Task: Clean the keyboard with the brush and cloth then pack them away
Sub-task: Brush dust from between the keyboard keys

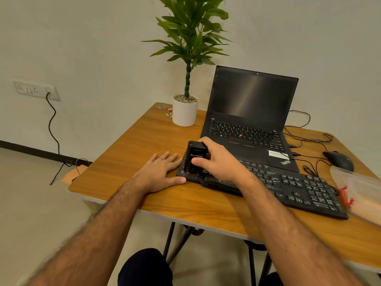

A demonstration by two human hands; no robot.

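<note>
Both forearms reach out from the bottom of the head view toward the keyboard [268, 182], which lies on the wooden surface [144, 141] with its long axis running from the middle out to the right. At its left end the right hand [218, 162] is curled round an upright black brush [194, 159], thumb on the near face. The left hand [160, 172] lies flat with fingers straight just beside that same end, thumb touching the keyboard's corner. Any sweep would likely travel rightward along the keys, so the right hand is the nearer one. No cloth is clearly visible; a clear bag [358, 188] sits at the far right.
</note>
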